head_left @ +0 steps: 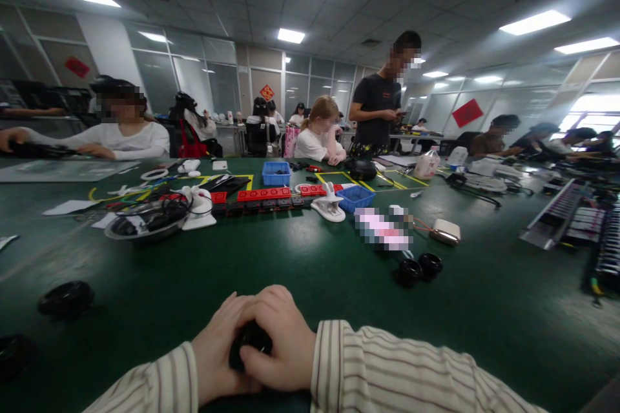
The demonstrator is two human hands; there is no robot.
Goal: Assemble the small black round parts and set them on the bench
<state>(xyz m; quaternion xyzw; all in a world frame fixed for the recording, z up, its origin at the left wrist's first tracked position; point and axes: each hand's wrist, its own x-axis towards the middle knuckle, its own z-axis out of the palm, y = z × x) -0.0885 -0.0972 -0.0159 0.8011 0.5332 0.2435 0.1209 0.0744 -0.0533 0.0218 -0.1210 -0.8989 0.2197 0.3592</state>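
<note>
The held piece (256, 337) seems smooth plastic, the sleeve (387, 364) matt cloth, the tabletop (310, 271) smooth (faintly glossy).

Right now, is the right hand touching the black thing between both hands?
Touching. The head view shows the right hand curled around the black thing, its thumb lying against it.

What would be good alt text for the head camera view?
A left hand and right hand clasp a black object at a green table. Black rings lie to both sides; blue trays and other people are beyond.
</note>
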